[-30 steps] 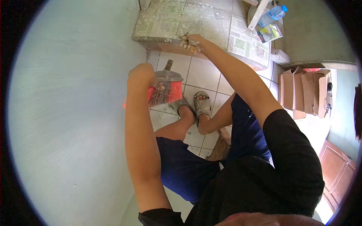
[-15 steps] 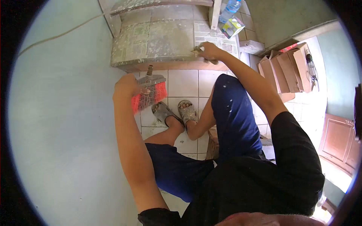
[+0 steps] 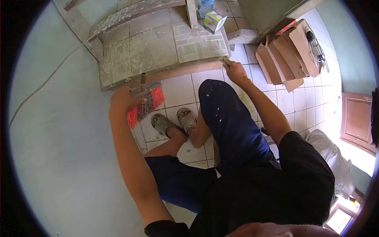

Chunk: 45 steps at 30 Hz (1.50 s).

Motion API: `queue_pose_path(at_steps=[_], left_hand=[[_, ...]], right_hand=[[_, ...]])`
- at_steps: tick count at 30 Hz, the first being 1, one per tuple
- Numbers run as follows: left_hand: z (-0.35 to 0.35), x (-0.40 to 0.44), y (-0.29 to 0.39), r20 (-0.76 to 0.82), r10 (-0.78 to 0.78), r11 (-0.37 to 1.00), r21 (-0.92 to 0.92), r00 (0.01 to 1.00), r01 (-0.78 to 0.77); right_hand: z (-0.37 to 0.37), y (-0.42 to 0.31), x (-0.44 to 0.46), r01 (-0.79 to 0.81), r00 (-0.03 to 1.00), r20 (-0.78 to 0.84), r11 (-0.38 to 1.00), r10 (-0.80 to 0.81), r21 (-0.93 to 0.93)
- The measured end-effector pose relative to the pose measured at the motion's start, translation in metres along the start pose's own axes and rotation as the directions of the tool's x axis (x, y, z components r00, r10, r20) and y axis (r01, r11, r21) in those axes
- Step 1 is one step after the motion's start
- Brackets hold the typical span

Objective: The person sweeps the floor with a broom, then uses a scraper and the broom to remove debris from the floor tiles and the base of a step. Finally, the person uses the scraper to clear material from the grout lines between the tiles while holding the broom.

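On the left, my left hand (image 3: 121, 99) is closed around a broom head (image 3: 157, 98) with red bristles. The broom head is tilted, its grey top facing up with a short handle stub, and dusty fibres cling to the bristles. My right hand (image 3: 237, 73) is closed on a small, pale, dirty object (image 3: 225, 61) whose kind I cannot make out. It is at the front right corner of a low, tiled step (image 3: 154, 51) spotted with white stains.
A green-and-white box (image 3: 214, 21) and a water bottle (image 3: 206, 7) stand behind a wooden post (image 3: 192, 14). Folded cardboard (image 3: 282, 55) lies at the right, with a pale sack (image 3: 327, 146) nearer me. The wall (image 3: 67, 138) runs close on my left.
My right hand has moved from the step's front middle to its right corner. My left hand still grips the broom head. The camera view has turned toward the right.
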<state>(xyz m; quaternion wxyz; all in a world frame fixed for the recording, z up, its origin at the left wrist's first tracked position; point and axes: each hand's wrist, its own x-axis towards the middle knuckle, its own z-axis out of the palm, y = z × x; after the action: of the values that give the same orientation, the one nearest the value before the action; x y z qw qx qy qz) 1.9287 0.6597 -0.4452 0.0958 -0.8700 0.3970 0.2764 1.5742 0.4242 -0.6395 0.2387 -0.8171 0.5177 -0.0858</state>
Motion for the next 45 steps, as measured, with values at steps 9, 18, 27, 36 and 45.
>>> queue_pose_path(at_steps=[9,18,27,36,45], left_hand=[[0.011,0.005,0.008,-0.071,0.114,0.989,-0.087,0.991,-0.12],[0.011,0.003,0.004,0.015,-0.011,0.999,0.04,1.0,0.01],[0.008,-0.002,0.002,-0.029,0.01,0.999,0.034,1.0,-0.009],[0.022,-0.005,0.011,-0.164,0.196,0.98,0.025,0.967,-0.195],[0.035,-0.001,0.033,-0.153,0.321,0.946,0.106,0.935,-0.308]], right_hand=[[0.021,-0.025,-0.012,-0.16,0.957,-0.212,0.971,0.197,0.176],[0.019,-0.02,-0.026,0.204,0.949,0.217,0.971,-0.228,0.128],[0.079,0.004,-0.092,0.05,0.798,0.526,0.902,-0.294,0.429],[0.175,-0.003,-0.052,-0.091,0.784,0.62,0.983,-0.028,0.159],[0.114,-0.131,0.011,0.494,0.836,-0.051,0.71,-0.546,0.502]])
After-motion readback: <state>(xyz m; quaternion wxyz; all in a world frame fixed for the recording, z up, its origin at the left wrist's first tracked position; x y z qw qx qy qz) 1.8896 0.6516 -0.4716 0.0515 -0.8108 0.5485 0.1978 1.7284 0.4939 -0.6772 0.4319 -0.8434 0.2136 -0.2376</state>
